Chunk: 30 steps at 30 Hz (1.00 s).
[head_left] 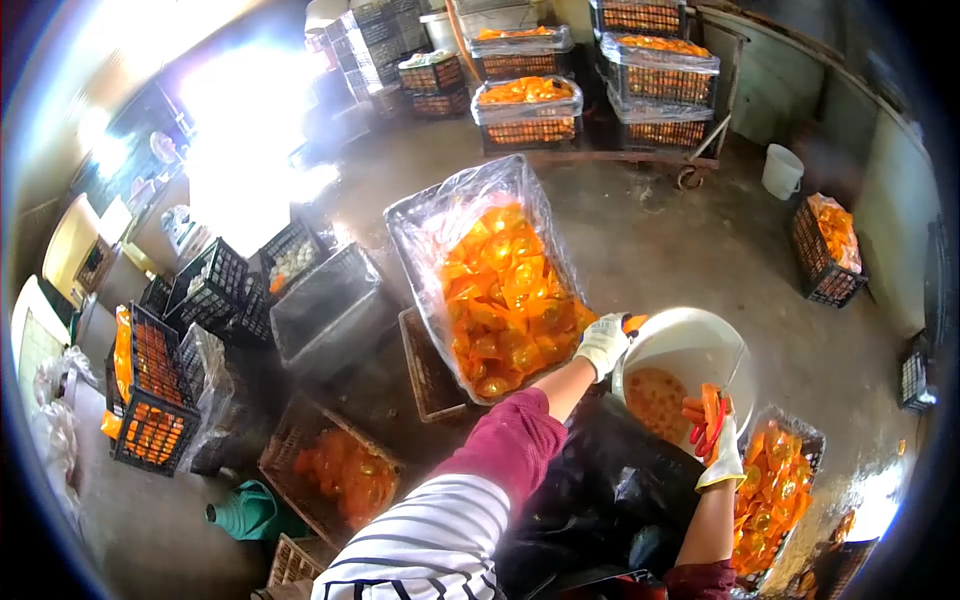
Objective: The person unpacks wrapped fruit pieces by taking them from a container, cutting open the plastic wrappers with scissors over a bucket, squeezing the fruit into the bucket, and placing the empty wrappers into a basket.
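My left hand (605, 345), in a white glove, is at the right edge of a tilted, plastic-lined crate (405, 230) filled with shiny orange packets (510, 290). Its fingers bend together near the rim of a white bucket (690, 320); an orange patch shows at their tips, and what they grip is unclear. My right hand (722, 455), gloved in white and orange, is closed on red-handled scissors (708, 432) at the bucket's near side. The blades are hidden. Orange-brown contents (657, 400) with small round shapes lie in the bucket.
Another crate of orange packets (770, 500) stands beside my right forearm. Black plastic (610, 490) covers my lap. Brown crates (330, 470) and black crates (155, 390) stand left. Loaded crates sit on a wheeled cart (640, 157) behind. A small white bucket (782, 171) stands right.
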### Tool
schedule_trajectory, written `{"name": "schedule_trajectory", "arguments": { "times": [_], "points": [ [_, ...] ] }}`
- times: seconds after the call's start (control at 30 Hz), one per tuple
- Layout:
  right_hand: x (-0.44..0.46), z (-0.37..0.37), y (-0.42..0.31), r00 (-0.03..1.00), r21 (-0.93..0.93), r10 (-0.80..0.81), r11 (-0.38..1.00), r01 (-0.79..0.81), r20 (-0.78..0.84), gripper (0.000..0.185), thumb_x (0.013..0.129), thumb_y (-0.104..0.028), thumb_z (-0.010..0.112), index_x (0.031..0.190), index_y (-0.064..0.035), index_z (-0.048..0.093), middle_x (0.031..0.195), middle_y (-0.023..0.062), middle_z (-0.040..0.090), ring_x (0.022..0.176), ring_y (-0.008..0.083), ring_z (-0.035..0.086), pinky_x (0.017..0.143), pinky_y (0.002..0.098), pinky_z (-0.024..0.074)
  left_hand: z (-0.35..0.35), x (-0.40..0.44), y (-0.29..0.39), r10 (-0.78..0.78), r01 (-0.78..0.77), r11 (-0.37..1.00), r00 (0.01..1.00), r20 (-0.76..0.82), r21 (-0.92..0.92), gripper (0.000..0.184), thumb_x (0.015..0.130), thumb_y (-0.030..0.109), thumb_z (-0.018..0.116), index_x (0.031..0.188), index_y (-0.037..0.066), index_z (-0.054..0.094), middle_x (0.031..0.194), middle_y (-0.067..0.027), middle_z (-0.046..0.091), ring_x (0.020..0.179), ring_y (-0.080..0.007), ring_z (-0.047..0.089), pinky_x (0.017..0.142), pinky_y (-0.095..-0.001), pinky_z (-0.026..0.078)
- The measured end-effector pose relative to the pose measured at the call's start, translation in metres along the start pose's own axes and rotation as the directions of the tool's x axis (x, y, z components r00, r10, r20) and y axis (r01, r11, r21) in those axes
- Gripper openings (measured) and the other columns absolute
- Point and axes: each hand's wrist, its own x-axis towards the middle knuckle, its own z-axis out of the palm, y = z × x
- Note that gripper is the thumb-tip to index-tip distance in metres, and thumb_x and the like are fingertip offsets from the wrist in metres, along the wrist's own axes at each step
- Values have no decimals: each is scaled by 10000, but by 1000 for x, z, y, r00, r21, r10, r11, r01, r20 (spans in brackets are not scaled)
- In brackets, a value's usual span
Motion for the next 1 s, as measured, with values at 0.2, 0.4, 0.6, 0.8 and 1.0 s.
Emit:
{"name": "schedule_trajectory", "arguments": {
  "times": [0.2, 0.4, 0.6, 0.8, 1.0],
  "points": [
    [40, -37, 51, 992, 111, -46, 992, 59, -118, 445, 986, -418, 418, 1237, -61, 507, 1004, 179, 658, 810, 250, 656, 614, 309, 500, 41, 20, -10, -92, 44, 321, 996, 15, -946, 324, 842, 169, 725, 1104, 3, 629, 978, -63, 665, 849, -185, 649, 732, -323, 556],
    [22, -13, 11, 929, 377, 39, 907, -187, 369, 299, 1015, -189, 430, 1230, 4, 510, 1157, 144, 610, 1111, 235, 588, 982, 327, 474, 40, -24, 33, -8, 260, -142, 964, 264, -955, 484, 878, 326, 671, 1247, 57, 511, 1159, -113, 590, 1031, -260, 608, 811, -424, 570],
    [-18, 10, 4, 934, -819, -293, 473, 326, 203, 388, 898, -307, 638, 1176, -45, 571, 1024, 164, 646, 950, 283, 599, 853, 360, 452, 50, -24, 25, -81, 276, -182, 952, 294, -944, 505, 850, 391, 696, 1209, 77, 533, 1161, -105, 596, 1040, -264, 610, 851, -387, 548],
    [-16, 30, -2, 948, -754, -217, 577, 316, 232, 444, 888, -322, 647, 1229, -52, 557, 1048, 134, 650, 969, 258, 601, 871, 353, 452, 54, -20, 32, -117, 314, -35, 942, 316, -949, 572, 834, 402, 721, 1223, 27, 536, 1134, -103, 592, 1009, -209, 607, 848, -316, 513],
    [-41, 56, -38, 997, -654, 74, 755, -41, 23, 293, 904, -178, 642, 1159, -42, 596, 1002, 71, 625, 926, 161, 567, 802, 307, 484, 67, -33, 38, 157, -34, 331, 987, 19, -943, 464, 872, 341, 686, 1203, 43, 557, 1082, -78, 610, 972, -174, 611, 801, -305, 521]
  ]
}}
